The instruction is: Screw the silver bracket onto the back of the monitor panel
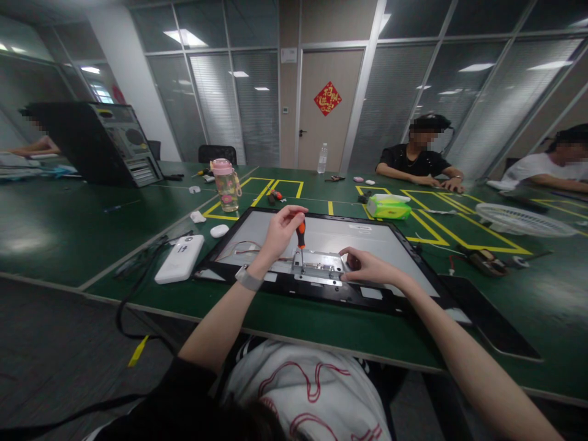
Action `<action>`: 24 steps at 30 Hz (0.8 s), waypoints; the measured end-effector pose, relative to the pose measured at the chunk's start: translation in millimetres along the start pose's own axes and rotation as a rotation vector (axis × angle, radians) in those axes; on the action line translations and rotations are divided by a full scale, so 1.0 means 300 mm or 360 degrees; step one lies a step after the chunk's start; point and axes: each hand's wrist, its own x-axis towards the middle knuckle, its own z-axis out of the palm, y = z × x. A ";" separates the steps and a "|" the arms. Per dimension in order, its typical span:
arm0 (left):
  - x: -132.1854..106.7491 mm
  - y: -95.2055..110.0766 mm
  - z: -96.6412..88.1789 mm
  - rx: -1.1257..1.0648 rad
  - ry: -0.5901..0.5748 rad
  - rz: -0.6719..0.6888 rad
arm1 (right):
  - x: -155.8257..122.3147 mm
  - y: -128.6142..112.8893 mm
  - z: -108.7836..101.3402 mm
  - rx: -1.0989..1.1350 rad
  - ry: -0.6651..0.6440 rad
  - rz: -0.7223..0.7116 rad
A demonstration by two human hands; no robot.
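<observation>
"What's your left hand (282, 231) doing?"
"I'm pinching the screwdriver's (301, 236) top, wrist raised, seemingly to keep it upright on the metal bracket (316, 278) near the display panel's (333, 231) front edge."
"Your right hand (367, 268)?"
"Half-curled at the bracket's right end, perhaps steadying it; whether it grips, I can't tell."

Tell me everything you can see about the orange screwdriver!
The screwdriver has a chunky orange-and-black handle that looks like plastic, and a thin shaft that looks like metal. It points down, nearly upright, above the flat panel. The left grip holds the handle near its top. The tip is down at the silver bracket, too small to show exactly what it touches.
</observation>
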 end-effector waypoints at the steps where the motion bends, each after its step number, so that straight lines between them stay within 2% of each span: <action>1: 0.001 -0.001 -0.001 -0.0041 -0.0029 -0.0008 | 0.000 0.000 0.000 -0.0001 0.0000 0.0001; 3: 0.003 -0.002 -0.002 -0.0087 -0.0064 -0.0013 | 0.001 0.003 0.001 0.0003 -0.0001 -0.0003; 8: 0.003 0.004 -0.005 0.0100 -0.0030 0.0042 | 0.003 0.012 0.003 0.0001 0.0001 -0.0011; 16: 0.000 -0.017 -0.001 -0.0283 -0.0220 -0.0085 | 0.005 0.010 0.004 -0.0003 0.0019 -0.0007; 24: -0.006 0.007 -0.002 0.0060 -0.0085 -0.0002 | 0.003 0.011 0.002 0.0008 0.0010 -0.0016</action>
